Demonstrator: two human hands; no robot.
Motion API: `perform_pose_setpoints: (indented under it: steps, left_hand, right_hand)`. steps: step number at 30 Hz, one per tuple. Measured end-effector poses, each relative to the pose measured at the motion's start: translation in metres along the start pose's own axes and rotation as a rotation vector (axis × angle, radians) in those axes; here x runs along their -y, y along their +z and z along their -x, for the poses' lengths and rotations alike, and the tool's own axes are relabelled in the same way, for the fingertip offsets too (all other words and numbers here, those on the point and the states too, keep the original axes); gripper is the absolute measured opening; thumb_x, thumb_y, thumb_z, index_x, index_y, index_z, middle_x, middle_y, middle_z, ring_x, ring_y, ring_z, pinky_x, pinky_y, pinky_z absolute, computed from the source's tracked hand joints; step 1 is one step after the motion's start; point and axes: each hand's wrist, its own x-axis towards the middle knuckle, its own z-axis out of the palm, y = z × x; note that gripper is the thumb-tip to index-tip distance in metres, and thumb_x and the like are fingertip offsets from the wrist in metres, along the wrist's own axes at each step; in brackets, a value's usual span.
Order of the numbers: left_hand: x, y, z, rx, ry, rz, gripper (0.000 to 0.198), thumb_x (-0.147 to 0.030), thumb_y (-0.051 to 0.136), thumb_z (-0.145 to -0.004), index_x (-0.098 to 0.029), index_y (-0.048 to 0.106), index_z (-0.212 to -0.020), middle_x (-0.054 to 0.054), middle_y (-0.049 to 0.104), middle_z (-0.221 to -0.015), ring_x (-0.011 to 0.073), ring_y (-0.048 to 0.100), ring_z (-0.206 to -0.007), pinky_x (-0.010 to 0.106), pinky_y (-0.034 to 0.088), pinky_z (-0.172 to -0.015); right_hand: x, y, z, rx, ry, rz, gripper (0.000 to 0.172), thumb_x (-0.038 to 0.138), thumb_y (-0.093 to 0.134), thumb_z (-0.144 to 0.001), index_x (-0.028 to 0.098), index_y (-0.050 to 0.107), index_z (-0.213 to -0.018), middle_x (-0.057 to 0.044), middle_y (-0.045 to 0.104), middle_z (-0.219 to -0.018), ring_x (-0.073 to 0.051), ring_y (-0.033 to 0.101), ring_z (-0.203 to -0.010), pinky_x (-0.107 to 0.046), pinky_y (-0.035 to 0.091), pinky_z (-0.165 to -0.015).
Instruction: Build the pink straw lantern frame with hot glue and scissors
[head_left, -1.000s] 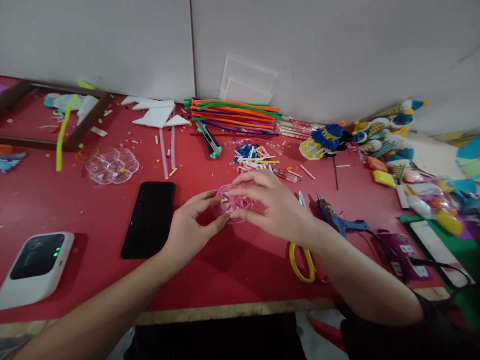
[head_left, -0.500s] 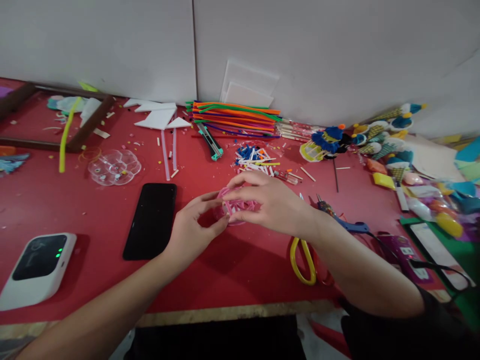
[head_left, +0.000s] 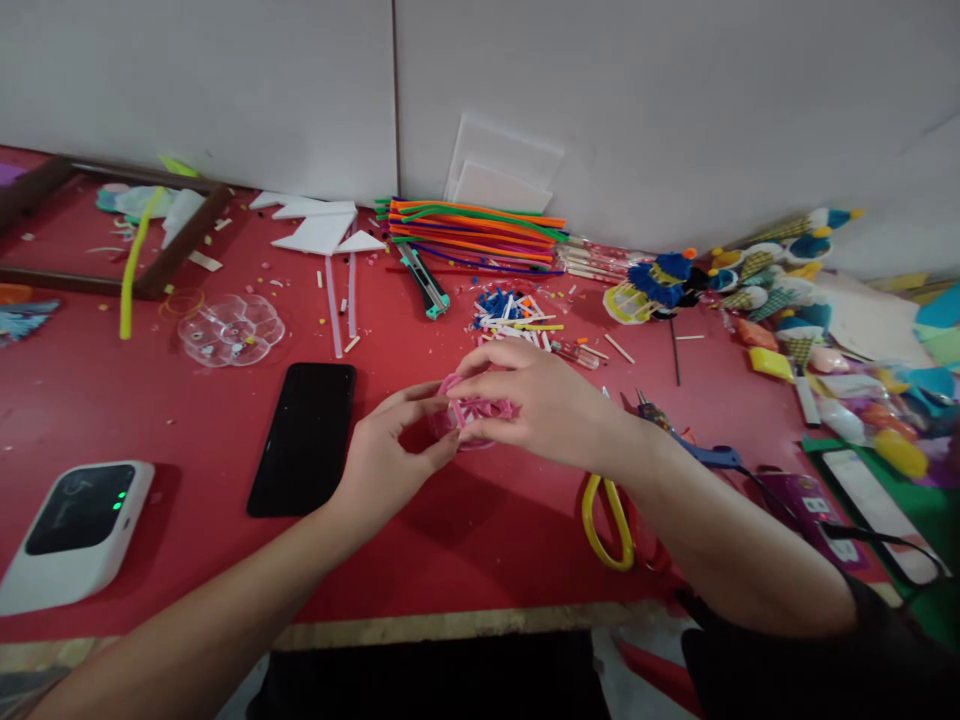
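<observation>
Between my two hands is a small pink openwork craft piece (head_left: 487, 409), made of what look like pink strips, with part of it covered by my fingers. My left hand (head_left: 397, 440) pinches its left side between thumb and fingers. From above and the right, my right hand (head_left: 525, 400) curls its fingers over it and grips it too. A black smartphone (head_left: 302, 440) lies just left of my left hand. Yellow-handled scissors (head_left: 609, 525) rest under my right forearm.
A glue gun (head_left: 694, 450) with a cable lies right of my right arm. Behind my hands are a box cutter (head_left: 424, 283), pipe cleaners (head_left: 480, 235) and a pile of small sticks (head_left: 517, 312). A clear flower-shaped tray (head_left: 231, 330) and a white device (head_left: 82, 535) stand left.
The whole view has shifted very slightly. Both hands keep their hold on the pink piece, with hardly any visible finger movement.
</observation>
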Motion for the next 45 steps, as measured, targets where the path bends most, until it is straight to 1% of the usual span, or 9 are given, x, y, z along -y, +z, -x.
perform_pose_setpoints:
  steps: [7, 14, 16, 20, 24, 25, 32, 41, 45]
  left_hand:
    - [-0.001, 0.000, 0.002, -0.001, 0.008, -0.014, 0.026, -0.037, 0.076, -0.080, -0.022, 0.078, -0.102, 0.011, 0.073, -0.126, 0.0283, 0.071, -0.115, 0.049, 0.055, -0.105]
    - [-0.001, -0.001, 0.001, 0.005, 0.022, -0.018, 0.026, -0.034, 0.075, -0.080, -0.023, 0.078, -0.103, 0.010, 0.074, -0.125, 0.0273, 0.072, -0.114, 0.048, 0.056, -0.105]
    - [-0.001, -0.001, 0.001, 0.002, 0.023, -0.022, 0.026, -0.033, 0.075, -0.080, -0.023, 0.078, -0.104, 0.010, 0.074, -0.125, 0.0272, 0.072, -0.114, 0.047, 0.056, -0.105]
    - [-0.002, 0.000, 0.001, -0.017, 0.006, -0.024, 0.026, -0.033, 0.077, -0.079, -0.023, 0.078, -0.102, 0.010, 0.074, -0.125, 0.0275, 0.072, -0.112, 0.048, 0.056, -0.106]
    - [-0.002, 0.000, 0.001, -0.028, -0.008, -0.025, 0.026, -0.035, 0.077, -0.079, -0.024, 0.078, -0.102, 0.009, 0.074, -0.126, 0.0282, 0.072, -0.113, 0.049, 0.057, -0.106]
    - [-0.002, 0.001, 0.002, -0.026, -0.011, -0.016, 0.026, -0.035, 0.076, -0.079, -0.024, 0.078, -0.102, 0.009, 0.074, -0.126, 0.0281, 0.072, -0.113, 0.049, 0.057, -0.106]
    - [-0.001, 0.001, 0.002, -0.001, -0.013, 0.021, 0.025, -0.035, 0.076, -0.079, -0.023, 0.078, -0.101, 0.010, 0.074, -0.127, 0.0284, 0.071, -0.115, 0.049, 0.055, -0.107]
    - [0.000, 0.000, 0.002, -0.020, 0.006, 0.001, 0.024, -0.034, 0.077, -0.079, -0.024, 0.078, -0.101, 0.010, 0.074, -0.125, 0.0278, 0.072, -0.112, 0.049, 0.055, -0.106]
    - [-0.001, 0.001, 0.003, -0.018, 0.007, 0.001, 0.023, -0.034, 0.077, -0.080, -0.025, 0.078, -0.102, 0.009, 0.074, -0.125, 0.0274, 0.072, -0.113, 0.048, 0.056, -0.105]
  right_hand:
    - [-0.001, 0.001, -0.001, 0.004, -0.009, 0.008, 0.025, 0.024, 0.079, -0.085, 0.022, 0.078, -0.110, -0.008, 0.072, -0.116, -0.022, 0.065, -0.110, -0.041, 0.049, -0.100]
    - [-0.001, 0.002, -0.001, 0.000, -0.013, 0.004, 0.027, 0.026, 0.080, -0.085, 0.023, 0.078, -0.112, -0.008, 0.071, -0.116, -0.023, 0.064, -0.109, -0.041, 0.049, -0.101]
    - [0.001, 0.000, -0.001, 0.016, -0.006, -0.002, 0.027, 0.027, 0.080, -0.084, 0.023, 0.078, -0.111, -0.008, 0.071, -0.117, -0.023, 0.064, -0.109, -0.042, 0.049, -0.101]
    - [0.004, -0.009, -0.001, 0.039, 0.021, -0.063, 0.035, 0.032, 0.081, -0.084, 0.021, 0.075, -0.117, -0.009, 0.071, -0.119, -0.023, 0.065, -0.109, -0.040, 0.052, -0.098]
    - [0.003, -0.015, 0.001, 0.001, 0.005, -0.084, 0.023, 0.027, 0.069, -0.093, 0.024, 0.076, -0.115, -0.007, 0.070, -0.119, -0.020, 0.066, -0.108, -0.037, 0.052, -0.097]
    - [0.002, -0.015, 0.001, 0.000, 0.000, -0.073, 0.022, 0.026, 0.067, -0.094, 0.025, 0.077, -0.114, -0.007, 0.070, -0.119, -0.020, 0.066, -0.108, -0.037, 0.052, -0.097]
    - [0.003, -0.008, -0.001, 0.033, -0.010, -0.031, 0.027, 0.024, 0.078, -0.086, 0.022, 0.077, -0.113, -0.008, 0.070, -0.120, -0.022, 0.065, -0.111, -0.039, 0.050, -0.100]
    - [0.004, -0.007, -0.007, 0.046, -0.023, 0.005, 0.021, 0.022, 0.073, -0.088, 0.022, 0.078, -0.108, -0.009, 0.070, -0.118, -0.024, 0.064, -0.109, -0.042, 0.050, -0.098]
    - [0.004, -0.006, -0.007, 0.045, -0.018, 0.012, 0.022, 0.021, 0.073, -0.087, 0.021, 0.078, -0.108, -0.010, 0.070, -0.118, -0.025, 0.063, -0.108, -0.043, 0.050, -0.098]
